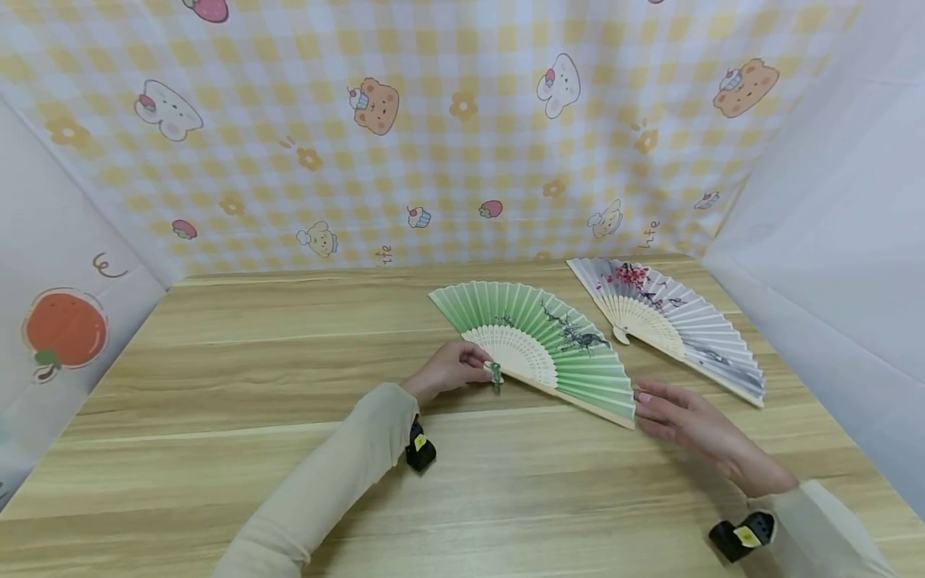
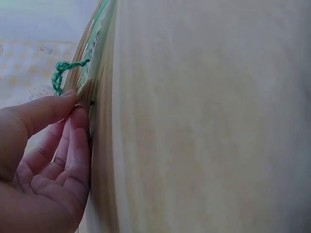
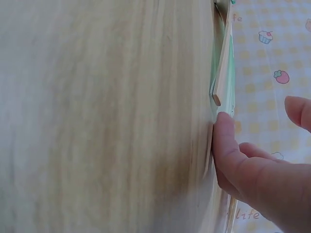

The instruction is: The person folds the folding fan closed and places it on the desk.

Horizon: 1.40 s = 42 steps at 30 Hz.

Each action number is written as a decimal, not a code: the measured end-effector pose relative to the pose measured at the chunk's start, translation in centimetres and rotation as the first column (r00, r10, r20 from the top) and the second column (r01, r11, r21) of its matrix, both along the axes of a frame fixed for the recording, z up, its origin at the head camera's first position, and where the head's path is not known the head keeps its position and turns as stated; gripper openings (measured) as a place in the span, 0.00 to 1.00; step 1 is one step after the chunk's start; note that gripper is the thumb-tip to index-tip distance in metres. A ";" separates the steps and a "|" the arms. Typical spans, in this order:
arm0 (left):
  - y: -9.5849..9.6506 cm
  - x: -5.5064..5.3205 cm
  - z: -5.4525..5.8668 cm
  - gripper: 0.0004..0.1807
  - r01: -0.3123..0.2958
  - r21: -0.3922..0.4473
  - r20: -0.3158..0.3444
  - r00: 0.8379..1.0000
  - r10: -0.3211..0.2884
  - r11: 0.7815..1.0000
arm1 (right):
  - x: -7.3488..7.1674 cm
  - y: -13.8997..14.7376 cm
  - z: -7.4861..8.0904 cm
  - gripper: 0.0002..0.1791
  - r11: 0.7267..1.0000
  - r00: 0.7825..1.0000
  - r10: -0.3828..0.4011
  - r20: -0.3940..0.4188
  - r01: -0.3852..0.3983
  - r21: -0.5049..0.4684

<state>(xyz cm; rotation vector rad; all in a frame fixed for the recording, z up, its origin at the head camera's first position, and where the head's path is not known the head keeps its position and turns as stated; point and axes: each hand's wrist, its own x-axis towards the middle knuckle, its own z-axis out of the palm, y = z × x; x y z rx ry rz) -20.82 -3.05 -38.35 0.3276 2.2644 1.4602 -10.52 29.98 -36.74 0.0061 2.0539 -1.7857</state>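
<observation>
A green folding fan (image 1: 578, 337) lies spread on the wooden table, with dark branches printed on its pleats and pale pierced ribs. My left hand (image 1: 451, 369) pinches its pivot end between thumb and fingers. From that end hangs a green braided cord (image 2: 59, 75), seen close up in the left wrist view. Beside the fan's right-hand tip is my right hand (image 1: 686, 421), its thumb (image 3: 297, 109) held apart from the fingers. In the right wrist view the fingertips are by the fan's outer rib (image 3: 223, 73); whether they touch it I cannot tell.
A second spread fan (image 1: 694, 321), greyish white with red blossoms, lies at the table's back right, behind my right hand. A yellow checked cloth (image 1: 448, 160) hangs along the table's (image 1: 238, 345) back edge. White cloth (image 1: 838, 217) closes the right side.
</observation>
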 end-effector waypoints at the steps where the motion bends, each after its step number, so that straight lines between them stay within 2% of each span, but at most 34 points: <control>1: 0.0 0.0 0.0 0.09 -0.002 0.002 -0.001 1.000 0.002 1.000 | 0.0 0.0 -0.1 0.36 1.000 1.000 -0.002 -0.005 0.002 -0.005; 10: 0.1 0.1 -0.1 0.09 -0.007 0.029 -0.021 1.000 0.008 1.000 | 0.2 0.3 -0.7 0.37 0.994 0.999 -0.049 0.000 0.049 -0.093; 20: 0.1 0.2 0.0 0.09 -0.022 0.024 -0.022 0.999 0.023 0.999 | 0.0 0.6 -0.7 0.36 0.978 0.994 -0.081 0.071 0.093 -0.186; 23: 0.1 0.2 0.0 0.09 -0.026 0.028 -0.022 0.999 0.026 0.999 | 0.0 0.6 -0.7 0.30 0.965 0.991 -0.090 0.094 0.110 -0.239; 28: 0.2 0.1 -0.2 0.09 -0.024 0.018 -0.034 0.999 0.025 1.000 | -0.1 0.7 -0.8 0.14 0.940 0.989 -0.079 0.122 0.115 -0.322; 31: 0.2 0.1 -0.2 0.08 -0.030 0.003 -0.036 0.999 0.030 1.000 | -0.1 0.7 -0.9 0.11 0.936 0.990 -0.070 0.127 0.109 -0.334; 38: 0.4 0.2 0.0 0.08 -0.031 -0.032 -0.054 0.998 0.029 0.999 | -0.1 0.7 -0.9 0.13 0.938 0.991 -0.063 0.116 0.098 -0.334; 42: 0.6 0.4 0.0 0.07 -0.035 -0.044 -0.061 0.998 0.032 0.998 | -0.3 0.8 -1.3 0.22 0.954 0.994 -0.055 0.091 0.079 -0.288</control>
